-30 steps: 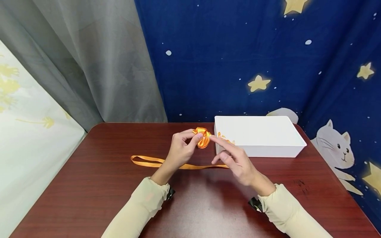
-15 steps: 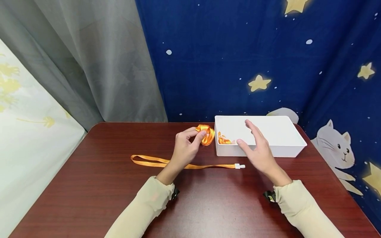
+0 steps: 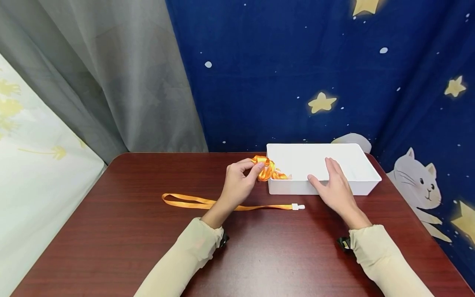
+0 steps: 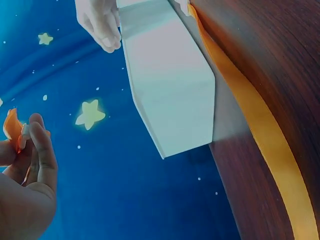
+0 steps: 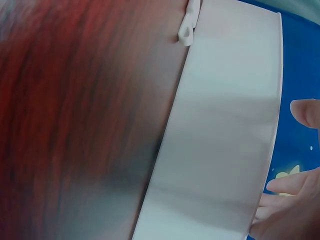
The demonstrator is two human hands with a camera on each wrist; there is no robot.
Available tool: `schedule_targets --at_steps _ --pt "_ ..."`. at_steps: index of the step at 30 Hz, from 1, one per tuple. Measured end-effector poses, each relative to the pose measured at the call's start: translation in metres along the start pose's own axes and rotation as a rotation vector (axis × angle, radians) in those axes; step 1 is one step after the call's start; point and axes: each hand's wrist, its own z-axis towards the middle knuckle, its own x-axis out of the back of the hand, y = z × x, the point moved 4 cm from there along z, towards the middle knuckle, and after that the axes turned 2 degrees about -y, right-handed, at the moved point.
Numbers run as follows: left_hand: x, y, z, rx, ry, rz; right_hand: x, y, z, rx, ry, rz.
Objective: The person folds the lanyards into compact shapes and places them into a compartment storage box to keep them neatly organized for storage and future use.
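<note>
Grip, head view: left hand (image 3: 237, 187) pinches coiled orange ribbon (image 3: 265, 168) betw. thumb + fingertips, held over near-left corner of white plastic bin (image 3: 365, 187). Right hand (image 3: 335, 189) fingers straight, laid on bin's near rim, thumb on the front wall; holds nothing.
Ribbon in bin, head view: more orange ribbon (image 3: 280, 175) just inside bin's near-left corner, touching or nearly touching the held coil; can't tell if joined.
Lanyard, head view: long orange strap (image 3: 208, 203) flat on dark wood table (image 3: 111, 239), left of and in front of bin; white plastic clip (image 3: 298, 207) at its end, near bin's front wall.
Handling (judgement): ribbon looks light, soft, satiny, prob. slippery; coil likely springs loose if pinch eases. Best hold = across the stacked loops, as now, not a single loose tail. Bin looks light, rigid; could slide on smooth table unless steadied.
Left wrist view: left hand (image 4: 22, 200) fingers curled, scrap of orange ribbon (image 4: 11, 129) at the fingertips. Bin (image 4: 170, 85) side wall fills centre; right hand's fingers (image 4: 102, 25) on its far rim. Strap (image 4: 260, 135) runs along table (image 4: 280, 60) beside bin.
Right wrist view: blurred. Bin (image 5: 225, 130) front wall close up, right-hand fingers (image 5: 287, 182) at its rim, thumb tip apart. Clip (image 5: 187, 25) on table (image 5: 75, 125) just beside bin's base. Ribbon coil not in view.
</note>
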Motion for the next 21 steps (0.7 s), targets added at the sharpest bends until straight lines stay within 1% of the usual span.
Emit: schedule_targets --at_steps 6,11,15,18,21 --pt "-0.012 -0.002 0.006 0.010 -0.020 0.016 -0.001 0.002 0.000 -0.017 0.016 -0.020" --pt "-0.025 -0.005 0.013 0.045 -0.047 0.008 0.000 0.002 -0.001 -0.055 0.001 -0.039" --pt "-0.037 -0.009 0.019 0.078 -0.084 -0.003 0.001 0.001 0.000 -0.081 -0.008 -0.054" --pt "-0.044 -0.014 0.023 0.108 -0.110 0.017 0.001 0.000 0.000 -0.091 -0.004 -0.064" --pt "-0.051 -0.021 0.026 0.138 -0.117 0.049 0.000 0.000 0.001 -0.091 0.006 -0.071"
